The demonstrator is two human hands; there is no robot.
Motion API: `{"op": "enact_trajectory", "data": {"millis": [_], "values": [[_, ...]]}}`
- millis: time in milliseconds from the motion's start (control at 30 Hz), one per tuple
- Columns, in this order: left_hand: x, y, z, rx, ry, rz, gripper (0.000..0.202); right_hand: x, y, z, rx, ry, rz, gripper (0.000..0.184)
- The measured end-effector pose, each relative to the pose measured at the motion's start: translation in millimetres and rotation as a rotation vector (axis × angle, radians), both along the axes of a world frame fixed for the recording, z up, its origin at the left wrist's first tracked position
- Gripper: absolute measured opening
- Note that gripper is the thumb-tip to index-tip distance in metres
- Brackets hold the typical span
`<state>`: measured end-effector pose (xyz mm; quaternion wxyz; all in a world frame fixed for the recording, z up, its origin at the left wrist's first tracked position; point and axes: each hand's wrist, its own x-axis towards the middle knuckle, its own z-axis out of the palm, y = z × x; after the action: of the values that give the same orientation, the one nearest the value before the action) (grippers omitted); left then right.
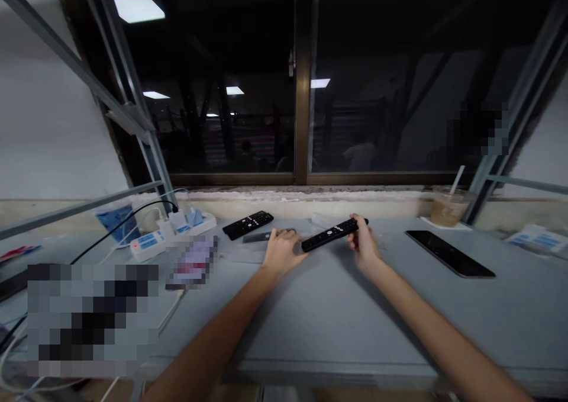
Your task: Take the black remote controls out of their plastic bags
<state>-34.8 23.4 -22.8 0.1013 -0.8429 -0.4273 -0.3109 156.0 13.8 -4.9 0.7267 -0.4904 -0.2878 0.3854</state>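
A black remote control (333, 234) is held just above the grey table (337, 319) between both of my hands. My right hand (364, 243) grips its far right end, fingers closed round it. My left hand (281, 251) is curled at its left end, thumb against the remote. A thin dark piece (261, 236), perhaps a battery cover, lies on the table just behind my left hand. A second black remote (247, 224) lies further back to the left.
A white power strip (156, 240) with plugs and cables sits at the back left. A dark phone (449, 253) lies flat at the right, with a plastic cup (448, 206) and straw behind it. A dark window runs along the back.
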Motion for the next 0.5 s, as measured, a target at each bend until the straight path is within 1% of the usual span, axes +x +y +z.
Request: {"op": "enact_trajectory", "data": {"millis": [67,133,233,300,400,500], "values": [[1.6,-1.4,-0.5,-0.027,0.051,0.013,0.026,-1.7,-0.3,0.0,0.036,-0.058,-0.040,0.026],[3.5,-2.8,-1.6,-0.041,0.078,0.026,0.028,-3.2,-0.7,0.4,0.079,-0.111,-0.062,0.026],[5.8,-4.3,-3.8,-0.042,0.101,0.041,0.028,-5.6,-2.1,1.1,0.128,-0.187,-0.050,0.031],[6.6,-5.0,-5.0,-0.045,0.111,0.049,0.028,-7.4,-3.5,1.1,0.166,-0.217,0.005,0.033],[6.8,-6.2,-5.3,-0.073,0.112,0.079,0.026,-9.8,-5.3,-0.1,0.228,-0.222,0.124,0.032],[6.0,-7.2,-3.4,-0.095,0.096,0.100,0.024,-10.9,-6.0,-1.5,0.246,-0.231,0.214,0.033]]}}
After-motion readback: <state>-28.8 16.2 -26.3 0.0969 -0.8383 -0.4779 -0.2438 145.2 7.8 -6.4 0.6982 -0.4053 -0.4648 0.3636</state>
